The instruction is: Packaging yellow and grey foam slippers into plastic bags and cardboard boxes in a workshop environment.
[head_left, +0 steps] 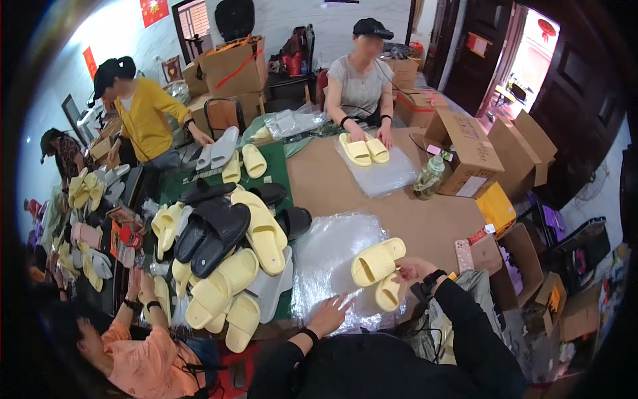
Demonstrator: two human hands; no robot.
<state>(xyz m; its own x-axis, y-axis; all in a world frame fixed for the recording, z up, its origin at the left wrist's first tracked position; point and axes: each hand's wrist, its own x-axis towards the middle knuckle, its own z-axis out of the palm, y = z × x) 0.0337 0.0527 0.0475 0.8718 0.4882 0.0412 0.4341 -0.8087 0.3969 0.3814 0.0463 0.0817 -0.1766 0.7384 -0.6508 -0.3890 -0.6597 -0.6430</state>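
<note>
My left hand (327, 315) lies with fingers stretched out at the near edge of a stack of clear plastic bags (335, 246), holding nothing. My right hand (416, 270) is closed at the edge of a small-looking pale yellow slipper (388, 293), its fingertips partly hidden there. A second yellow slipper (377, 262) lies just beyond it, sole down on the bags. Left of the bags rises a heap of slippers: yellow ones (266, 236), black ones (222, 229) and a grey one (274, 292).
Across the brown table (319, 179), a person in grey (362, 80) handles yellow slippers on bags. People in yellow (149, 110) and orange (143, 349) work at left. A green bottle (430, 176), open carton (465, 156) and pink phone (464, 256) stand or lie at right.
</note>
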